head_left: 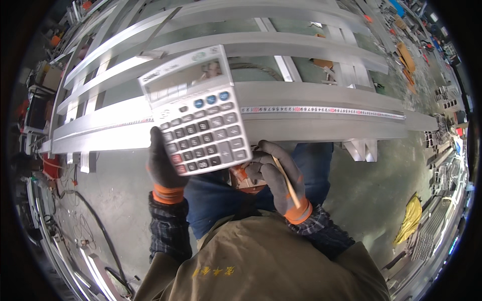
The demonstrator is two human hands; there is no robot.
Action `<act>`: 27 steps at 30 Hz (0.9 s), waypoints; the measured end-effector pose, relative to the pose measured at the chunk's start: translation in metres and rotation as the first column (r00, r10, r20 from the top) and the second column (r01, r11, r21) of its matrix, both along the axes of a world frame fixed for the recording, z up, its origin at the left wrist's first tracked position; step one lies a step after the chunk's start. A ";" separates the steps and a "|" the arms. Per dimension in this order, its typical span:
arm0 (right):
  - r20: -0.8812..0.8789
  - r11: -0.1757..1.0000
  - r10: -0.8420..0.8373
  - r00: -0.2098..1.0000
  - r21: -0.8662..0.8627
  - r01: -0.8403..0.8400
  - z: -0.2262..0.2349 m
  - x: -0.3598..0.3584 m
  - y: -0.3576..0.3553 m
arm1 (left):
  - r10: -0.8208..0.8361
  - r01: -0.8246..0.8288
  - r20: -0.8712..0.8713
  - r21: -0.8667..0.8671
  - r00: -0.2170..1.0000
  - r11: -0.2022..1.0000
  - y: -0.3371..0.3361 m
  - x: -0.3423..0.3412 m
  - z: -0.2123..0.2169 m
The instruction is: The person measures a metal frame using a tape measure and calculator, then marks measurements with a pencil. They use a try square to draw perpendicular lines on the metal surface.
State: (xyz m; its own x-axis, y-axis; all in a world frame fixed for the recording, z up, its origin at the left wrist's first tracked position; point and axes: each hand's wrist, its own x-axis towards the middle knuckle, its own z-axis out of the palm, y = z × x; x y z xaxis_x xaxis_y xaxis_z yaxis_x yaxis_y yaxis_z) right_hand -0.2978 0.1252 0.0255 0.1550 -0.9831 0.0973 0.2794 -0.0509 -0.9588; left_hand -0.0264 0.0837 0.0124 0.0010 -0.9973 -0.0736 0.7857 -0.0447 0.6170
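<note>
Left hand gripping calculator edge

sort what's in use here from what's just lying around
In use: calculator held by left hand; pencil in right hand; tape measure laid along the metal beam.
Lying about: yellow cloth, cables on the floor, red bucket, metal offcuts.

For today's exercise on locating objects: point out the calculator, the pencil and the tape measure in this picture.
calculator point(203, 125): head view, on its keypad.
pencil point(287, 179): head view, mid-shaft, across the gloved right hand.
tape measure point(321, 110): head view, on the marked strip lying along the aluminium bar.
</note>
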 end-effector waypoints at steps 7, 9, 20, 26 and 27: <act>0.062 0.980 0.152 0.986 0.119 -0.159 0.001 0.002 0.003 | 0.200 -0.032 0.893 -0.205 0.403 0.978 0.043 -0.023 -0.006; 0.014 0.983 0.156 0.988 0.095 -0.157 0.002 0.001 0.008 | 0.165 -0.022 0.910 -0.169 0.380 0.985 0.046 -0.024 -0.010; -0.056 0.992 -0.069 0.996 -0.106 0.063 -0.011 -0.002 0.017 | 0.514 0.077 0.858 -0.511 -0.016 0.856 0.050 -0.029 0.006; -0.107 0.997 -0.065 0.992 -0.040 0.061 0.000 -0.029 0.011 | 0.217 -0.094 0.849 -0.196 0.482 0.976 0.032 0.005 -0.010; -0.123 0.995 -0.085 0.989 -0.058 0.079 0.003 -0.032 0.003 | 0.222 -0.117 0.856 -0.189 0.467 0.975 0.022 0.012 -0.014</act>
